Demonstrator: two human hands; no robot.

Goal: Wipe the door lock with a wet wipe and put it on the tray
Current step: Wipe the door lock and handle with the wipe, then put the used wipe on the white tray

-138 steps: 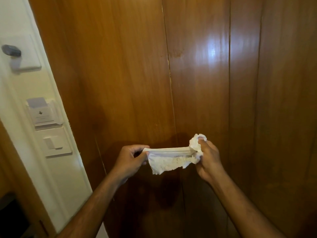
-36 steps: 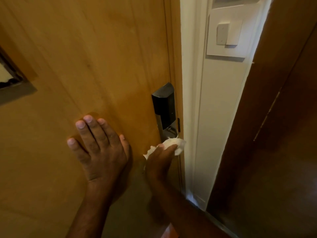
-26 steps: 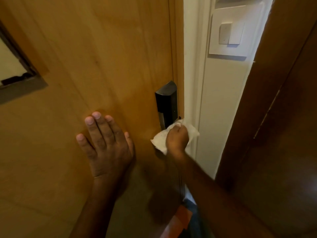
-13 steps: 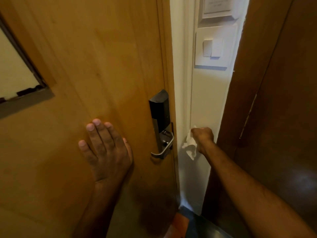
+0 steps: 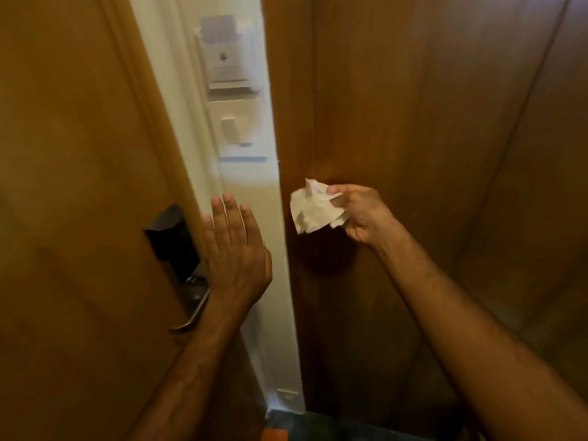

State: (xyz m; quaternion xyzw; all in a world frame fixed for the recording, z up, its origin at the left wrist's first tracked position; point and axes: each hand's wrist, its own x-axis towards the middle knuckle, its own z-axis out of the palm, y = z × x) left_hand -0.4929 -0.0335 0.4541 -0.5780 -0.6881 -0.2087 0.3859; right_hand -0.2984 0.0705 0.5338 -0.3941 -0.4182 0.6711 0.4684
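Observation:
The door lock [image 5: 173,243], a black box with a silver lever handle below it, sits on the light wooden door [image 5: 73,186] at the left. My left hand [image 5: 234,249] is flat and open, fingers up, just right of the lock and partly covering its handle. My right hand [image 5: 359,214] holds a crumpled white wet wipe [image 5: 313,206] in front of the dark wooden panel, well to the right of the lock. No tray is in view.
A white wall strip [image 5: 254,297] between door and dark wood panelling [image 5: 445,154] carries a key-card holder [image 5: 222,58] and a light switch [image 5: 235,128]. Dark floor with an orange patch [image 5: 275,434] shows at the bottom.
My right hand has pulled the wipe off the lock and away to the right. My left hand has lifted off the door face and now hovers beside the lock. The view has swung right.

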